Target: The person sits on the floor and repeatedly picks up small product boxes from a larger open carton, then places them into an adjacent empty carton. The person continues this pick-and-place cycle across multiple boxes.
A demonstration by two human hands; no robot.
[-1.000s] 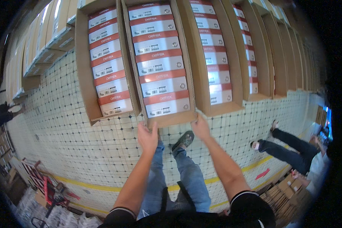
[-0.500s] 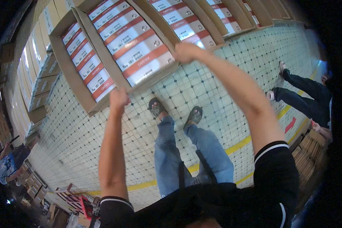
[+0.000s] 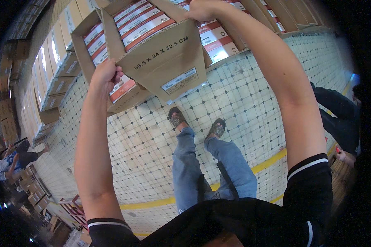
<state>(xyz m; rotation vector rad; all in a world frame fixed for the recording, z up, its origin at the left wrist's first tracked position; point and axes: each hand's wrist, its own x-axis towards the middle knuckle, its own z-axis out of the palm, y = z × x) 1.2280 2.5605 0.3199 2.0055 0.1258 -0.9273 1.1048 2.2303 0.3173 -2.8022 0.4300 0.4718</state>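
Observation:
A tall brown carton (image 3: 163, 61) is tilted up, its printed end panel and white label facing me. Inside it stands a row of white and orange shoe boxes (image 3: 144, 29). My left hand (image 3: 106, 73) has its fingers wrapped round the carton's near left corner. My right hand (image 3: 204, 10) grips the rim at the near right corner, fingers over the edge. Left of it sits another open carton (image 3: 80, 51) of similar boxes, partly hidden behind my left hand. More boxes (image 3: 220, 45) show in the carton to the right.
Further open cartons (image 3: 284, 16) continue the row to the right. Taped cartons (image 3: 57, 84) are stacked at the left. Tiled floor (image 3: 144, 136) with a yellow line (image 3: 264, 162) lies under my feet. One person (image 3: 338, 119) is at the right, another (image 3: 10, 164) far left.
Both hands have raised the near end of the carton, and its end panel has come into view. The carton now tilts away, above its neighbours.

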